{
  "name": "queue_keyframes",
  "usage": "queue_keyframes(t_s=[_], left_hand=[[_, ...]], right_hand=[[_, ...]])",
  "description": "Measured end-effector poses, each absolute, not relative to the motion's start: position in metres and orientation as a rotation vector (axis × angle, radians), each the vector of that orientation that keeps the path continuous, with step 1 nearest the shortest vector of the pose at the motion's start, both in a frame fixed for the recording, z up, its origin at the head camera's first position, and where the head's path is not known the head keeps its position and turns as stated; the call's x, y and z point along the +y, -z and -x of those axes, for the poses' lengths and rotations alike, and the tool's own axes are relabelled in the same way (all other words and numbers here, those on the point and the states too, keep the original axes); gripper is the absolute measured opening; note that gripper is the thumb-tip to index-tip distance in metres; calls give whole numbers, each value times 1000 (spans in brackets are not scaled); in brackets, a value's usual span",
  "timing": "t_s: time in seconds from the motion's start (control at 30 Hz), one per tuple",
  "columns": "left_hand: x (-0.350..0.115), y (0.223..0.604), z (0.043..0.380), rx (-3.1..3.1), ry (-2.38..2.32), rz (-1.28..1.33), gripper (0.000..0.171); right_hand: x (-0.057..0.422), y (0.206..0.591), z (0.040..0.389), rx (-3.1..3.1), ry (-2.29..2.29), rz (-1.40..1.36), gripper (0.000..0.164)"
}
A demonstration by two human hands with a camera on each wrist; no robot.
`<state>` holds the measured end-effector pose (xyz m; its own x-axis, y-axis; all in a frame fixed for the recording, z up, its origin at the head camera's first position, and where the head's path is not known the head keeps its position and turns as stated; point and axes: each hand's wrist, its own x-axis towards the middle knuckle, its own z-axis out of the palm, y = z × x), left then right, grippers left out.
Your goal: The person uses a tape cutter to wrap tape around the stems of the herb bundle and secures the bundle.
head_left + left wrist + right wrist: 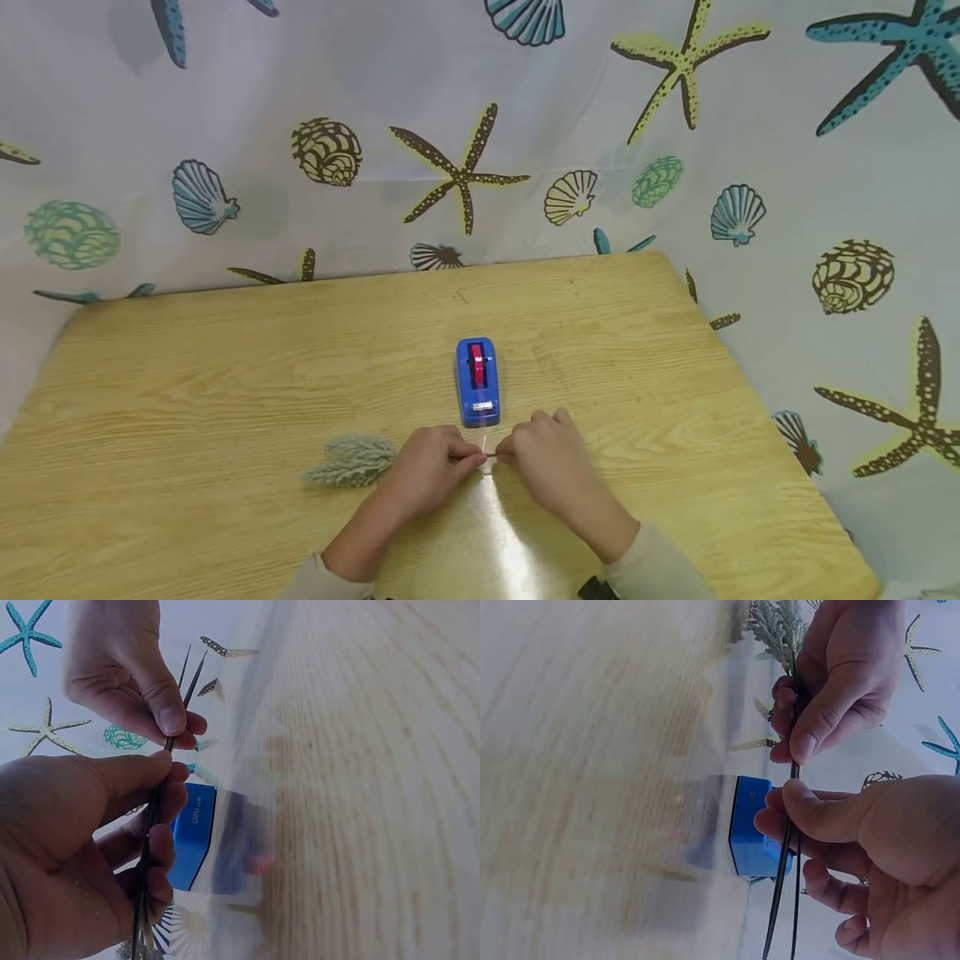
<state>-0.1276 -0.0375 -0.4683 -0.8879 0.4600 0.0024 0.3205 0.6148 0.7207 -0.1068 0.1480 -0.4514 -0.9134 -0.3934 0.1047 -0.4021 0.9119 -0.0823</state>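
Head, hands: I see the left hand [431,467] and right hand [543,458] nearly meeting, each pinching thin stems [491,455] over the surface [225,375].
Head, leafy heads: the pale green leafy heads [352,461] show just left of the left hand.
Head, tape dispenser: the blue tape dispenser [478,396], just beyond the fingertips, has a red roll [477,365] seated in its slot.
Head, clear strip: a clear strip [483,440] seems to run from it toward the stems; whether it sticks to them I cannot tell. I judge a crooked pull could fold it onto itself or catch a fingertip.
Left wrist, left hand: fingers curled along the stems, the right hand's pinch close ahead.
Left wrist, stem ends: they fork past the right hand; a slackened pinch could let one slip.
Right wrist, right hand: thumb and finger grip the stems, tails splayed; uneven twisting might spread them further.
Right wrist, dispenser side: its wall hides the roll from me.
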Motion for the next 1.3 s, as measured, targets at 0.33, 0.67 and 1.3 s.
queue_keyframes(t_s=[0.33, 0.67, 1.3], left_hand=[[-36, 465, 130, 2751, -1074, -569, 6], [-34, 462, 131, 2726, -1054, -503, 8], [-33, 465, 131, 2746, -1021, -598, 8]], right_hand=[[142, 449, 114, -3015, -233, -593, 7], [143, 450, 115, -2995, -252, -570, 7], [143, 455, 113, -3017, -459, -454, 10]])
